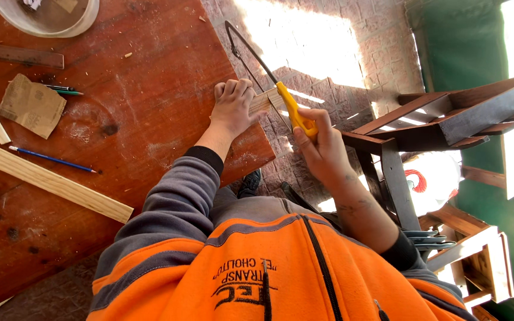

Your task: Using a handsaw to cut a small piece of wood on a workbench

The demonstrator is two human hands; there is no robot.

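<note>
- Closest to the camera, at six o'clock, an orange zip jacket (281,273) with grey sleeves fills the bottom of the view; its lower part is cut off by the frame edge.
- From seven to eleven o'clock spreads a worn red-brown wooden table (144,101), scratched, dusted with sawdust and marked by dark knots.
- On the table at nine o'clock lie a long pale wood strip (49,180) and a blue pencil (52,159); a torn sheet of sandpaper (31,106) rests further off at ten o'clock.
- Just above centre, the left hand (232,107) is curled shut, pressing a small pale wood piece (264,101) down at the table's edge, where it juts out over the floor.
- Just beside it at one o'clock, the right hand (322,148) is wrapped tight around the yellow handle of a coping saw (281,89); its thin blade sits against the wood piece, and its black frame arcs away toward twelve o'clock.
- At three o'clock stands dark wooden furniture (447,119), with paler wooden frames below it at four o'clock; its exact kind is hard to make out.
- Farthest, at twelve o'clock, brick paving (328,65) lies half washed out by sunlight, and a pale plastic tub (49,21) at eleven o'clock is cut off by the top edge.
</note>
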